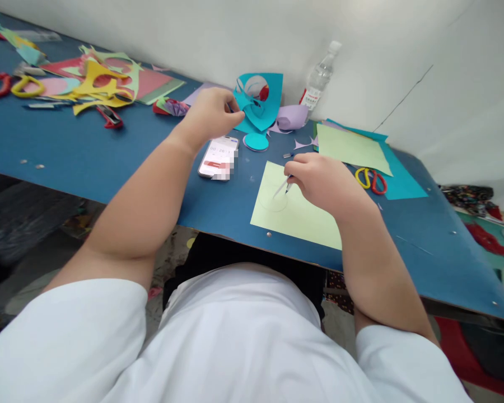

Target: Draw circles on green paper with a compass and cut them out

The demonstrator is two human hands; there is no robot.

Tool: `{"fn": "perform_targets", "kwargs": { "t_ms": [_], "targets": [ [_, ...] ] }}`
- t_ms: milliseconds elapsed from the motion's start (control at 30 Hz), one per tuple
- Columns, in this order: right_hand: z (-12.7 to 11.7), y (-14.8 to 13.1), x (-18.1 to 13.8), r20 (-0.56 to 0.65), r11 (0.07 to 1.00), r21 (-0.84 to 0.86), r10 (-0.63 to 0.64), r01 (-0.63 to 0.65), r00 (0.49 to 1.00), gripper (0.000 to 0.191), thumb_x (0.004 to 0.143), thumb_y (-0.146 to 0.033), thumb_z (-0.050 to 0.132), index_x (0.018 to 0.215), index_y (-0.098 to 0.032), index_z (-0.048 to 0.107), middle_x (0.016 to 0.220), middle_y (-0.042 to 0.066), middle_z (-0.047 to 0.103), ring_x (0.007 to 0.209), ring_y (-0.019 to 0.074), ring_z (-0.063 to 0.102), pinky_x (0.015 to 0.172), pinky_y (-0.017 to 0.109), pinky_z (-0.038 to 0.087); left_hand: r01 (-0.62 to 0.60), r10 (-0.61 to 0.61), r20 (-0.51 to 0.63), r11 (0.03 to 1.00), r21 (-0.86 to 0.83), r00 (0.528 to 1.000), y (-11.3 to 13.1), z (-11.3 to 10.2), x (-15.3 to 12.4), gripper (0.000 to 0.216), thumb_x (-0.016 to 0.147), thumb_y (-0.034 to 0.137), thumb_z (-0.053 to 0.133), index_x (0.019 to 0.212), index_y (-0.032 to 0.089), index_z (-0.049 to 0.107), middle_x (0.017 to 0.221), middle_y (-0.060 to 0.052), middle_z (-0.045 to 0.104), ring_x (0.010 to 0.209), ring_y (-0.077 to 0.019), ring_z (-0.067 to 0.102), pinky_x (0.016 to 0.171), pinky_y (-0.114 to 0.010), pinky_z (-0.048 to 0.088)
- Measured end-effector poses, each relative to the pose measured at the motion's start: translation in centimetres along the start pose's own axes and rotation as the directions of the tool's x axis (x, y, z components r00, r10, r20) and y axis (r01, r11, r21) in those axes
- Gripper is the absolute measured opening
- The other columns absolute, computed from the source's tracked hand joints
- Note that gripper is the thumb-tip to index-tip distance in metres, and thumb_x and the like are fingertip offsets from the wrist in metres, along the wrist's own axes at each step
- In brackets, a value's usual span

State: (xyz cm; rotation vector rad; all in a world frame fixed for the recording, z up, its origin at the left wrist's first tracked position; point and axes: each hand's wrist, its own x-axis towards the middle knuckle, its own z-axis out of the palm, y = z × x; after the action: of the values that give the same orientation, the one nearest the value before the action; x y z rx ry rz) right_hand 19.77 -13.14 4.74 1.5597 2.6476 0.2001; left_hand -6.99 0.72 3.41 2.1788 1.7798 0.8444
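Note:
My right hand [317,182] is closed round the top of a drawing compass [280,189]. The compass legs point down onto a sheet of light green paper [311,221], where a faint pencilled circle [274,209] shows. My left hand [214,115] is raised beyond a phone [219,158] with a timer on its screen. Its fingers are loosely bent, apart from the thumb, and nothing shows in them. Just past that hand are a cut blue sheet [271,115] with a round hole and a stack of small blue and purple discs [256,142].
A plastic bottle [321,75] leans near the wall. Scissors with yellow and red handles [370,180] lie right of my right hand, beside stacked green and blue sheets [355,146]. Yellow paper scraps [93,81], a red stapler-like tool [110,116] and another pair of scissors [27,85] lie at left.

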Motion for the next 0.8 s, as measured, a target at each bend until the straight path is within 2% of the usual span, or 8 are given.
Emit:
{"fn": "perform_targets", "kwargs": {
  "t_ms": [267,567,700,800],
  "targets": [
    [0.2,0.5,-0.3,-0.02,1.0,0.002,-0.025,0.025,0.999,0.039,0.111,0.001,0.054,0.116,-0.017,0.088,0.116,0.018,0.084,0.1,0.0297,0.07,0.075,0.04,0.034,-0.004,0.004,-0.006,1.0,-0.025,1.0,-0.3,0.2,0.1,0.021,0.105,0.023,0.075,0.113,0.023,0.094,0.119,-0.012,0.093,0.106,-0.0281,0.082,0.095,-0.037,0.061],
    [-1.4,-0.9,-0.9,0.112,0.998,0.067,-0.012,0.004,0.994,0.024,0.122,-0.014,0.068,0.107,-0.017,0.087,0.108,0.015,0.085,0.091,0.0263,0.069,0.076,0.038,0.037,-0.007,0.007,-0.014,1.0,0.004,1.0,-0.4,0.4,0.3,0.018,0.102,0.023,0.078,0.109,0.025,0.094,0.108,-0.01,0.093,0.103,-0.0292,0.082,0.102,-0.041,0.066],
    [-1.0,-1.8,-0.1,0.107,0.994,0.103,-0.033,0.022,0.994,0.027,0.126,-0.022,0.069,0.104,-0.016,0.085,0.106,0.016,0.084,0.096,0.0281,0.07,0.078,0.037,0.038,-0.009,0.009,0.0,1.0,0.0,1.0,-0.3,0.4,0.2,0.017,0.105,0.026,0.076,0.109,0.026,0.093,0.116,-0.01,0.094,0.106,-0.0283,0.082,0.101,-0.038,0.064],
    [-0.6,-2.2,0.6,0.071,0.995,0.098,0.007,-0.014,0.997,0.031,0.128,-0.032,0.07,0.105,-0.016,0.084,0.104,0.017,0.083,0.096,0.03,0.07,0.078,0.038,0.036,0.002,-0.002,0.019,1.0,0.0,1.0,-0.1,0.3,0.1,0.018,0.108,0.027,0.076,0.113,0.025,0.093,0.124,-0.012,0.095,0.107,-0.0283,0.082,0.101,-0.037,0.063]
  ]
}}
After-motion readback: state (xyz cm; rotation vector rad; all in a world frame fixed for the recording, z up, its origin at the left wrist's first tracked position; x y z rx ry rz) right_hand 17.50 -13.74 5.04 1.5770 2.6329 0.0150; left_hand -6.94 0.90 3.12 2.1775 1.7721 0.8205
